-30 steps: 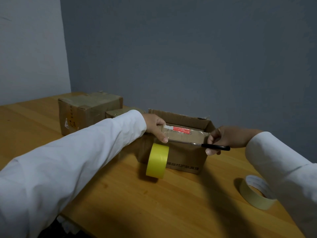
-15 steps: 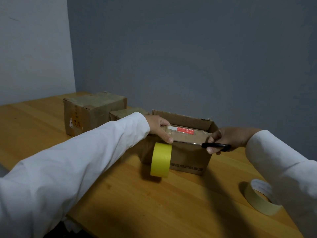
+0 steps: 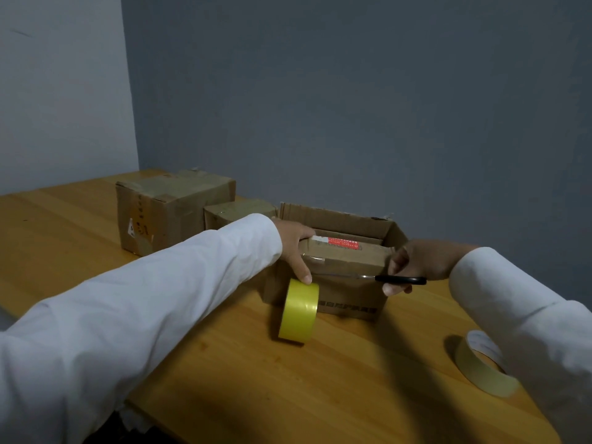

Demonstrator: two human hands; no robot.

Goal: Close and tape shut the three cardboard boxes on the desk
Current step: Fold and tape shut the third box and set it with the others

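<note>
So the box being worked on, the open cardboard box (image 3: 339, 270), sits in the middle of the frame, back flap up and the near flap folded over. The left hand (image 3: 293, 248) presses down on the flap's left corner, thumb pointing down the front face toward the yellow tape roll (image 3: 299, 310), which hangs or stands on edge right against the box front. The right hand (image 3: 416, 264) is curled around a pair of black-handled scissors (image 3: 384, 278), blades lying across the front edge, probably on a strip of clear tape, though it's too glossy and thin for me to really tell.

Handling-wise: the cardboard looks light and springy, so my guess is the flap pops back up if that pressing hand lets go. Best hold is flat on top near the corners, not the thin flap edges, which bend. Tape is sticky and floppy once cut, so keep it tensioned.

The large taped box (image 3: 166, 213) and the small box (image 3: 237, 211) sit in the upper left, touching each other, both looking closed already.

Surface is a smooth wooden desk (image 3: 288, 395), with a cream tape roll (image 3: 483, 363) lying flat at lower right. Plain grey wall behind, paler wall on the left, dim light.
</note>
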